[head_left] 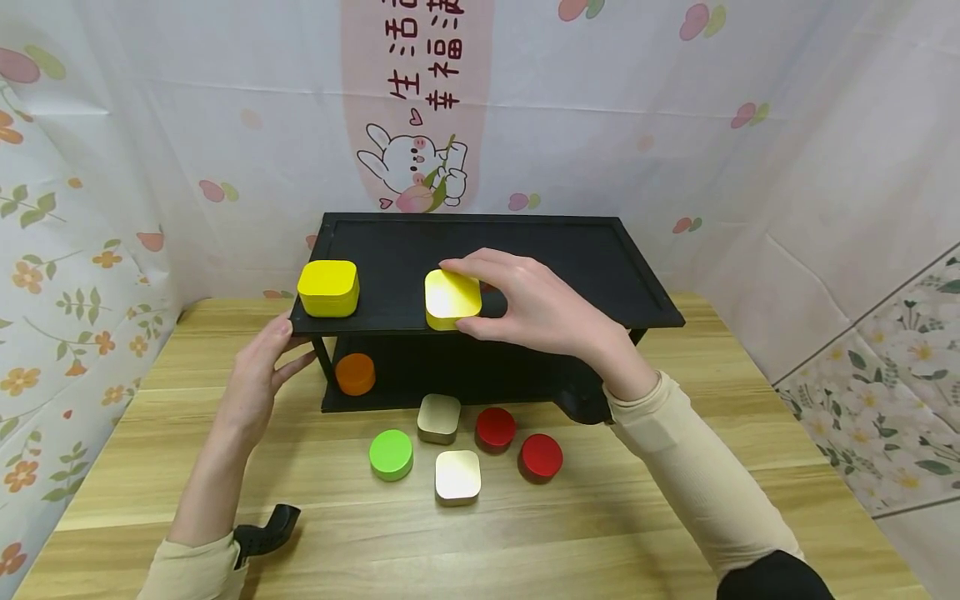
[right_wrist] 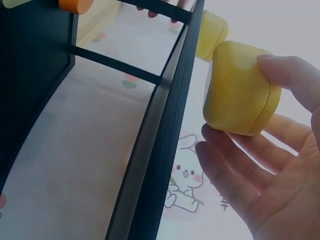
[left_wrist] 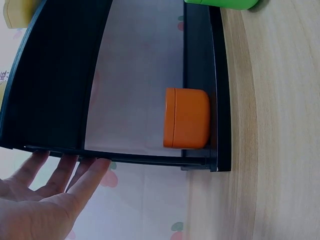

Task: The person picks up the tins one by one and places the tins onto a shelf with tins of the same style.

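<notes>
A yellow rounded-square container [head_left: 452, 298] is pinched between the thumb and fingers of my right hand [head_left: 536, 304], over the front edge of the black shelf's top board [head_left: 525, 250]. Seen from the right wrist, this container [right_wrist: 237, 90] has a lid seam, and the thumb presses one side of it. Another yellow container [head_left: 328, 289] sits on the front left corner of the top board. With fairly straight fingers, my left hand [head_left: 251, 375] touches the shelf's left end; the left wrist view shows the fingertips [left_wrist: 102, 165] against the side frame.
An orange round container [head_left: 355, 374] stands on the lower board at left. On the wooden table [head_left: 337, 550] before the shelf are a green round container [head_left: 391, 454], two cream square ones [head_left: 457, 477] and two red round ones [head_left: 541, 457]. A patterned cloth [head_left: 262, 150] hangs behind.
</notes>
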A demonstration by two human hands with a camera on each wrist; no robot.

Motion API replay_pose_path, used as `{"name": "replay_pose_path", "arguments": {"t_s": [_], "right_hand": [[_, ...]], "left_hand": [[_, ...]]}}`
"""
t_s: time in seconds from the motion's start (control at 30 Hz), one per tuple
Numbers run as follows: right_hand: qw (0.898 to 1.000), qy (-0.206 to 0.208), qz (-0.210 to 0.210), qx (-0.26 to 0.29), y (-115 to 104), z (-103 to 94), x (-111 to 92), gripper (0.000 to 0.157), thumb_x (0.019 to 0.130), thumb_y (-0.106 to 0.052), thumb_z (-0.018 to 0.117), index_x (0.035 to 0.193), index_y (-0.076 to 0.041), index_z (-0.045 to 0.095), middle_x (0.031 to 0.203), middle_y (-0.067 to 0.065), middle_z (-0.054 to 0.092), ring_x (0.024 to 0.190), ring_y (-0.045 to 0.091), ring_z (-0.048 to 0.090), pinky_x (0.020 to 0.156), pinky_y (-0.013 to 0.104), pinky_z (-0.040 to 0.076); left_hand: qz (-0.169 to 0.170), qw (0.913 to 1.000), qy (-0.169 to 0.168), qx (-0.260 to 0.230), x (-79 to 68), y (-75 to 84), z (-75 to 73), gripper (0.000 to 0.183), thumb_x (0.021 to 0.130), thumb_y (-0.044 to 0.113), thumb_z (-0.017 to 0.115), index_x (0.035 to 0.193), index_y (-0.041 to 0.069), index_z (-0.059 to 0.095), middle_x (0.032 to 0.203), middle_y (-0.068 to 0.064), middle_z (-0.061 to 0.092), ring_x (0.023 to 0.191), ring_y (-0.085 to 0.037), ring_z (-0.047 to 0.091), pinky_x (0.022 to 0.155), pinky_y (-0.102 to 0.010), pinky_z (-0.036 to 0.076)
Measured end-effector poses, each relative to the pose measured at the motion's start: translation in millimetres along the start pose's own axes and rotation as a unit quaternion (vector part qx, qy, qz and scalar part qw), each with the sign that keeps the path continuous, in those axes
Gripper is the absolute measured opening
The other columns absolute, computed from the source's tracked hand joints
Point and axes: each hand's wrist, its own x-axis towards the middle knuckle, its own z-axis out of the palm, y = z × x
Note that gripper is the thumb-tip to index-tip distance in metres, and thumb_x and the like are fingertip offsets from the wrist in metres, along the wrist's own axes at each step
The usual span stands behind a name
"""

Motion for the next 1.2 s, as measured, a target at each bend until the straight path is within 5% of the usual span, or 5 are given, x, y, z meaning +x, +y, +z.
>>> {"name": "replay_pose_path", "arguments": {"t_s": [1.2], "right_hand": [[0.996,-0.059,0.06,-0.012,10,23.6,39,0.063,0.099,-0.035,0.07,0.155,-0.015,0.047,0.145,0.003,0.058,0.125,0.017,0.056,0.115,0.034,0.049]], "left_hand": [[0.015,0.9998,-0.013,-0.005,-0.2,0.8,-0.8,0.051,0.111,0.041,0.043,0.152,0.012,0.05,0.136,0.016,0.058,0.12,-0.007,0.057,0.095,-0.012,0.056]]}}
